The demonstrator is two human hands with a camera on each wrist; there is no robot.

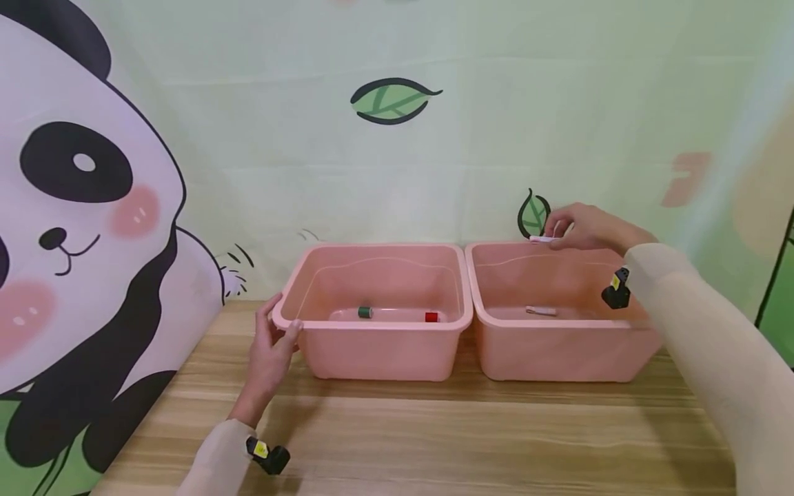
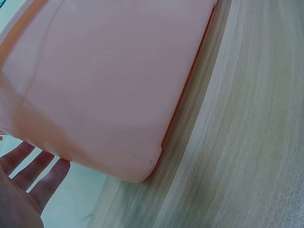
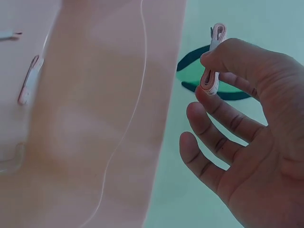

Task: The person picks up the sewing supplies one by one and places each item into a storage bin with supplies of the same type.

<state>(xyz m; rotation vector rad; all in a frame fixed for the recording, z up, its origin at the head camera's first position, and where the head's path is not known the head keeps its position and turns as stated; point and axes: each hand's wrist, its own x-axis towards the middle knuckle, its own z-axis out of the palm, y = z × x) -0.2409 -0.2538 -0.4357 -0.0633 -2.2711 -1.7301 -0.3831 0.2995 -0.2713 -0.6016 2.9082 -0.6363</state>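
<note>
My left hand (image 1: pixel 273 348) grips the left corner of a pink plastic bin (image 1: pixel 381 351), thumb over the rim and fingers along the outer side. Inside that bin lie a green thread spool (image 1: pixel 364 312) and a red thread spool (image 1: pixel 431 317). Over the back rim of a second pink bin (image 1: pixel 558 351), my right hand (image 1: pixel 586 227) pinches a flat roll of white-and-pink tape (image 3: pixel 219 35) between thumb and index finger; the other fingers are spread and loosely bent. Another such roll (image 3: pixel 31 80) rests on this bin's floor, with part of a similar white piece (image 3: pixel 9 35) beside it.
Both bins stand side by side on a wood-grain table (image 1: pixel 397 434), close to a pale green backdrop (image 1: pixel 248 124) printed with a panda (image 1: pixel 74 262) and leaves. A small black camera is worn on each sleeve.
</note>
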